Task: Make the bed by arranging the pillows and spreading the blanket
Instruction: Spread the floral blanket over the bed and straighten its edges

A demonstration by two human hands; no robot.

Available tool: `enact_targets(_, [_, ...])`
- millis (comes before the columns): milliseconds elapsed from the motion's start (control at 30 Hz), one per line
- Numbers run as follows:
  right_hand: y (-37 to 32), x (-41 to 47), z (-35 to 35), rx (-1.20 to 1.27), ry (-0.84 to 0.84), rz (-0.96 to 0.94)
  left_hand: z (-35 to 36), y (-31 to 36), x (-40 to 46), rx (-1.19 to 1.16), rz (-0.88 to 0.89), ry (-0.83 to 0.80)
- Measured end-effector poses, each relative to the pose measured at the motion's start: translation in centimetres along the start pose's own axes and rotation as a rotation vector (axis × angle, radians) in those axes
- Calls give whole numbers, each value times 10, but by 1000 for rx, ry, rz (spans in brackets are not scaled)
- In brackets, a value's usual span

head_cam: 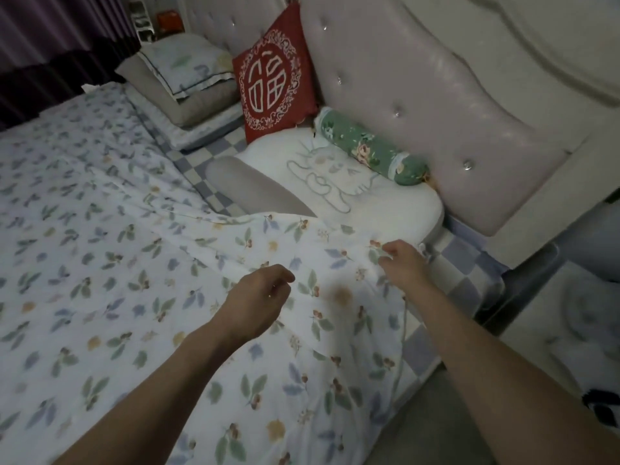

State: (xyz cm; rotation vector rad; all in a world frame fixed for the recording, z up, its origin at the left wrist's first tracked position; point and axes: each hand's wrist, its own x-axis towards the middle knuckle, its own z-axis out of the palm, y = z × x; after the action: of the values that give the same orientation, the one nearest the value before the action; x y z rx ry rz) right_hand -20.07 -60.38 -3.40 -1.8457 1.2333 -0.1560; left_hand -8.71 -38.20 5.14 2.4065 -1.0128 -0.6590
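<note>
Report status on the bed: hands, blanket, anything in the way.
Right hand pinching the blanket near its top edge; left hand above it, loosely curled, holding nothing. Blanket spread, wrinkled. White pillow just beyond the edge, nothing blocking.

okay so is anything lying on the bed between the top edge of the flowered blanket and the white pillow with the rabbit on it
Nothing visible does. The blanket edge already reaches the white rabbit pillow and overlaps the grey pillow beside it. The right hand pinches that edge; the left hand hovers over the blanket, fingers loosely curled.

A tufted pale headboard [419, 105] is standing against a white moulded wall [543, 38], dark purple curtains [50, 38] hanging in the dim far corner.
</note>
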Motion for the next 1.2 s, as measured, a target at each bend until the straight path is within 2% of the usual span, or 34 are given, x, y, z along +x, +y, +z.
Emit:
enact_targets(67, [11, 30, 6, -202, 8, -47, 7, -3, 11, 6, -30, -15])
enact_targets(167, [26, 61, 15, -506, -75, -49, 17, -10, 21, 42, -61, -66])
enact_targets(267, [39, 72, 18, -583, -130, -38, 21, -16, 23, 72, -95, -106])
enact_targets(333, [33, 62, 19, -466, -107, -80, 19, -18, 21, 69, -114, -117])
enact_targets(400, [19, 40, 20, -177, -182, -92, 17, -19, 16, 12, -132, -124])
enact_targets(467, [-1, 5, 22, 92, -390, -71, 15, -19, 7, -71, -167, -115])
enact_targets(533, [-23, -43, 27, 248, -617, -65, 14, -20, -4, -188, -221, -73])
enact_targets(667, [-58, -149, 43, 191, -957, -197, 11, -32, -36, -536, -408, 84])
enact_targets(733, [-68, -194, 52, 146, -1071, -247, 6, -44, -60, -510, -422, 163])
enact_targets(867, [-68, -269, 79, -30, -1111, -328, 5, -81, -139, -351, -445, 317])
enact_targets(1000, [-38, -316, 111, -79, -1150, -285, 29, -124, -216, -368, -527, 397])
enact_targets(1133, [13, -337, 144, -223, -1148, -231, 60, -160, -260, -307, -633, 253])
enact_targets(1200, [43, -335, 153, -247, -1043, -146, 81, -175, -273, -285, -679, 160])
